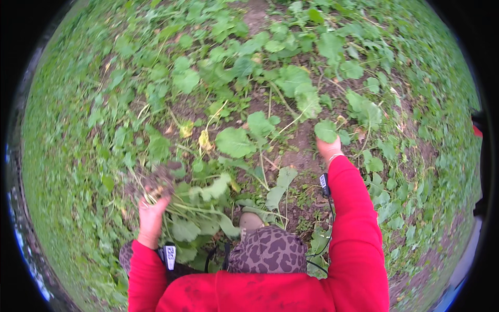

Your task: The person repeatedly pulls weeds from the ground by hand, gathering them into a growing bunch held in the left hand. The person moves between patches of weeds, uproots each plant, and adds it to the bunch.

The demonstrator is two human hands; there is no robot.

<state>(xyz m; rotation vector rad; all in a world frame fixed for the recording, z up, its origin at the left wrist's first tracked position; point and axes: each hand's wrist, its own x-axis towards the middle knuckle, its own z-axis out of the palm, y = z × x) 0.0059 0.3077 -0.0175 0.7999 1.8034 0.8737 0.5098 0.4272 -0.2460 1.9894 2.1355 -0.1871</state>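
Note:
My left hand (153,214) is closed around a bunch of uprooted leafy plants (187,228); their soil-covered roots (158,181) stick up past the fingers, and their broad leaves hang to the right, in front of my knee. Farther forward on the right, my right hand (328,147) reaches down among low plants. A round green leaf (326,131) covers its fingers, so whether it grips anything is hidden. Large lobed leaves (235,142) on pale stems grow from the soil between the hands.
Low green plants (187,80) spread over the ground all around, with brown soil (300,146) showing between them. A tan shoe (251,221) and my patterned knee (269,251) are just below the hands. A black cable (330,230) runs beside my right sleeve.

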